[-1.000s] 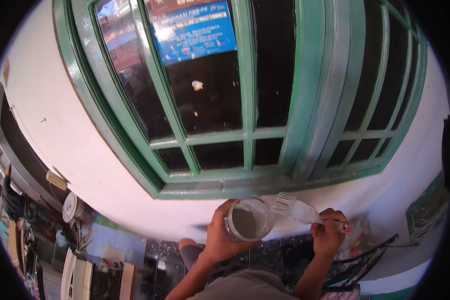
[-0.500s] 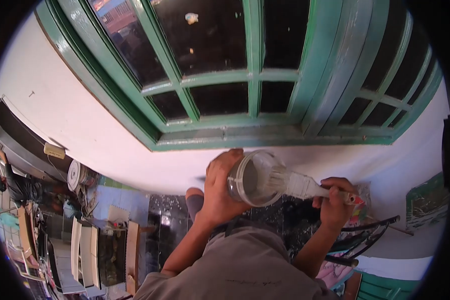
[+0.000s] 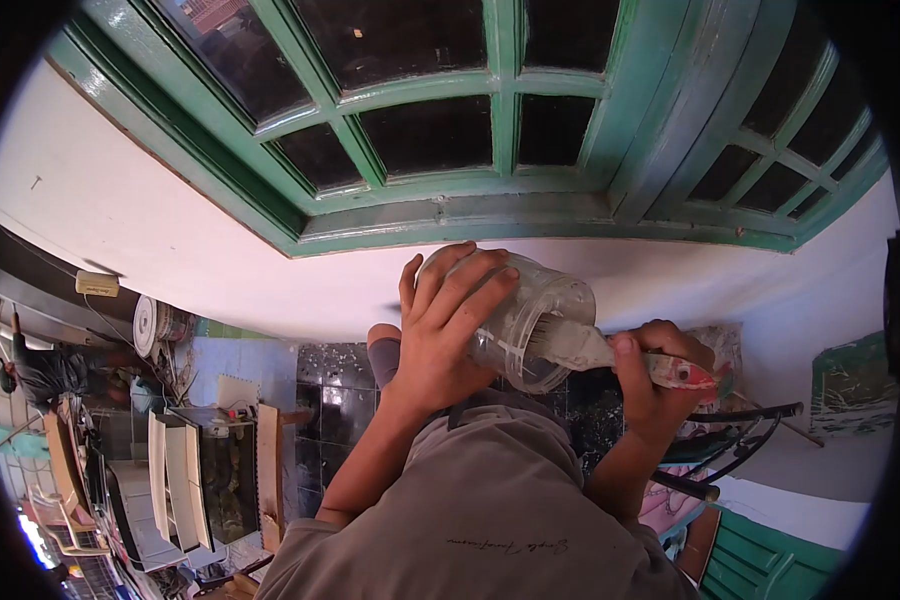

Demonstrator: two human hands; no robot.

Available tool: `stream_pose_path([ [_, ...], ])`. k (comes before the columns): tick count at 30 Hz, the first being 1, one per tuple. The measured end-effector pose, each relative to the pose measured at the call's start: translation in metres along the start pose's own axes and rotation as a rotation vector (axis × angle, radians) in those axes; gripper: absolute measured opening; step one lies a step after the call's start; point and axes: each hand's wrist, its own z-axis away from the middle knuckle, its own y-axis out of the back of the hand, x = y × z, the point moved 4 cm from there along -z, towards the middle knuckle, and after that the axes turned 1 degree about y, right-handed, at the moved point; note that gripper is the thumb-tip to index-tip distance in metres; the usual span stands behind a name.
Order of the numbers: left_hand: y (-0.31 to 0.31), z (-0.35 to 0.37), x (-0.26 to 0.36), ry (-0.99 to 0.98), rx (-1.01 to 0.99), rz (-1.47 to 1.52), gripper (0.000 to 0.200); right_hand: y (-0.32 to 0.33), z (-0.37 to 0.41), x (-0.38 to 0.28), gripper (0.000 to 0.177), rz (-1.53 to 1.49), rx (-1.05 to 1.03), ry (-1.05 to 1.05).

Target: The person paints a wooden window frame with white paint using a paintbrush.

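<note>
A clear jar [image 3: 555, 290], smeared whitish inside, is tilted with its mouth toward the lower right. Around its bottom end and side wrap the fingers of my left hand [image 3: 453, 320]. My right hand [image 3: 660, 375] grips the handle of a paintbrush [image 3: 582, 345], closed around it with the thumb on top. Whitish paint coats the brush's ferrule, and its bristles reach into the jar's mouth. The handle's end is red with worn paint.
Ahead is a green-framed window [image 3: 440, 212] set in a white wall [image 3: 350, 275]. To the right stand a black metal rack [image 3: 745, 440] and a green panel [image 3: 850, 395]. At left are a glass tank [image 3: 228, 475], a bucket [image 3: 150, 327] and another person [image 3: 60, 372].
My left hand has tipped the jar so its mouth turns toward the brush. The brush tip has gone into the mouth. The view has shifted, and the window sits higher.
</note>
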Motion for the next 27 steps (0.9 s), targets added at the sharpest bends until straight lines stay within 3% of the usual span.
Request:
stream_pose_path([
  [6,-0.002,0.001,0.000,-0.015,-0.002,-0.027,0.089,-0.005,0.001,0.004,0.019,0.011,-0.020,-0.027],
  [21,-0.005,0.004,0.004,-0.037,-0.028,-0.016,0.090,0.003,-0.008,-0.011,0.010,-0.006,-0.163,-0.028],
  [27,0.000,-0.002,0.004,-0.018,0.032,0.016,0.095,0.007,0.006,-0.011,0.032,-0.373,-0.120,-0.320],
])
